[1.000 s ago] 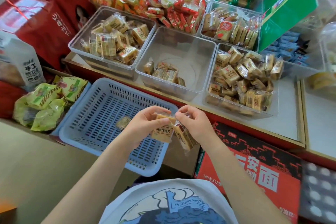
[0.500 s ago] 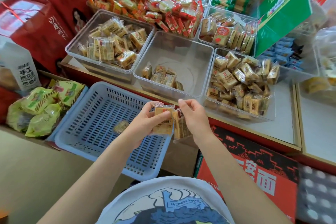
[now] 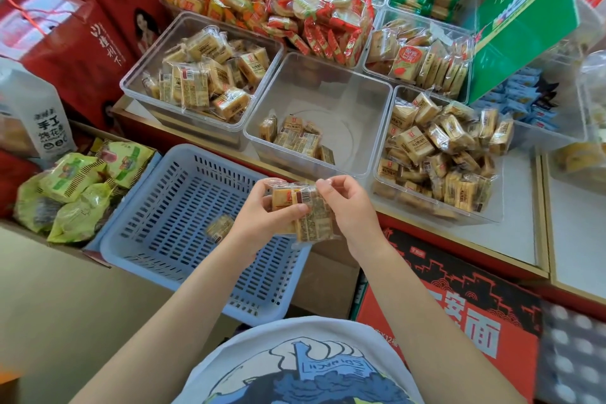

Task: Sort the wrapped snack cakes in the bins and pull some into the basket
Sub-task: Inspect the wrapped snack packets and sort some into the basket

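head view: the clear-wrapped tan snack cakes (image 3: 303,211) sit mid-frame, pinched between my left hand (image 3: 262,213) and right hand (image 3: 349,207), lifted higher than a second ago above the blue slotted plastic basket (image 3: 170,207), so dropping them in remains.

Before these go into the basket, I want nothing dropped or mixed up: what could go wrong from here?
1. Both the left hand and the right hand pinch a stack of wrapped cakes by slippery film; one may slide out.
2. The stack sits over the blue basket's right rim, so a dropped cake might fall outside it, toward the red carton.
3. The basket seems to overhang its support and could tip as it fills.
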`<action>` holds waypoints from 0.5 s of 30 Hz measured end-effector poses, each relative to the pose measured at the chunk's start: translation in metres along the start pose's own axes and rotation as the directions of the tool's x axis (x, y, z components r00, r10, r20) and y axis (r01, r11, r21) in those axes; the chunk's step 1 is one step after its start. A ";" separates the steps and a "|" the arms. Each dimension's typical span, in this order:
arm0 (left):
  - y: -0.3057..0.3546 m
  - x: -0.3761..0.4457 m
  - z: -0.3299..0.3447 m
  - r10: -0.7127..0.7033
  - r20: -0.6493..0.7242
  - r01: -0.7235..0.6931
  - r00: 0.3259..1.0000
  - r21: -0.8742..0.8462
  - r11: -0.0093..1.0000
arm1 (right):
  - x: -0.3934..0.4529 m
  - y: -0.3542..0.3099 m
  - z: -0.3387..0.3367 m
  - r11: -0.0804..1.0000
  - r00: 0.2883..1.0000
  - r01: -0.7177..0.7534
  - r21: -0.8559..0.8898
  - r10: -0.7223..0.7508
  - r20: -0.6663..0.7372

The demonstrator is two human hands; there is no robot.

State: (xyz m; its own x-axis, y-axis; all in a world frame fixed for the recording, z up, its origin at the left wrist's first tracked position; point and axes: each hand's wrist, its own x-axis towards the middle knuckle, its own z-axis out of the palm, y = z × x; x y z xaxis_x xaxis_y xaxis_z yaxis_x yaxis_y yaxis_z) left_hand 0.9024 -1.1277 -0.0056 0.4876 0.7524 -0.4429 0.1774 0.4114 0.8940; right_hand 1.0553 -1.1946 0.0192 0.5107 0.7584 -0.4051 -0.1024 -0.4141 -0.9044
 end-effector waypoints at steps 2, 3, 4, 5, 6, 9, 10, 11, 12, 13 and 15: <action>-0.001 0.000 0.003 -0.013 0.005 0.013 1.000 -0.017 1.000 | 0.000 0.001 -0.001 0.999 0.999 0.030 0.019 -0.029 -0.025; -0.001 -0.001 0.005 -0.023 0.005 0.023 1.000 -0.026 0.999 | 0.000 0.001 -0.002 0.999 0.999 0.039 0.028 -0.038 -0.033; -0.001 -0.001 0.006 -0.032 0.006 0.032 0.999 -0.034 0.999 | 0.000 0.001 -0.003 0.998 0.998 0.041 0.041 -0.040 -0.038; -0.001 -0.002 0.007 -0.037 0.007 0.037 0.999 -0.039 0.999 | 0.000 0.001 -0.004 0.998 0.999 0.036 0.060 -0.034 -0.041; -0.001 -0.002 0.008 -0.036 0.006 0.036 0.999 -0.040 0.999 | -0.001 0.002 -0.005 0.996 0.999 0.026 0.081 -0.022 -0.043; 0.001 -0.004 0.009 -0.007 -0.014 0.007 1.000 0.002 1.000 | -0.002 0.004 -0.005 0.992 0.998 -0.008 0.130 0.016 -0.061; 0.001 -0.004 0.009 0.004 -0.025 -0.003 1.000 0.017 1.000 | -0.002 0.005 -0.005 0.992 0.997 -0.013 0.125 0.022 -0.072; 0.000 -0.004 0.009 0.011 -0.037 -0.010 0.999 0.025 1.000 | -0.001 0.006 -0.005 0.994 0.997 -0.020 0.109 0.028 -0.074; 0.000 -0.004 0.009 0.012 -0.048 -0.011 0.999 0.026 1.000 | -0.001 0.006 -0.006 0.996 0.998 -0.028 0.085 0.032 -0.057; -0.001 -0.005 0.009 0.009 -0.061 -0.008 0.998 0.015 1.000 | -0.002 0.005 -0.006 0.997 0.999 -0.040 0.060 0.041 -0.022; 0.000 -0.006 0.010 -0.009 -0.084 0.006 0.996 -0.026 1.000 | -0.003 0.005 -0.007 0.998 0.995 -0.068 -0.004 0.068 0.072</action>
State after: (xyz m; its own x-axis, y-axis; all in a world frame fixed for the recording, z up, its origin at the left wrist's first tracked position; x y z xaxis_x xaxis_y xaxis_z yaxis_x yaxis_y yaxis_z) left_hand 0.9079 -1.1370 -0.0025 0.4125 0.7893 -0.4547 0.1584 0.4294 0.8891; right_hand 1.0594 -1.2021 0.0166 0.4401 0.7626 -0.4740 -0.1330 -0.4667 -0.8743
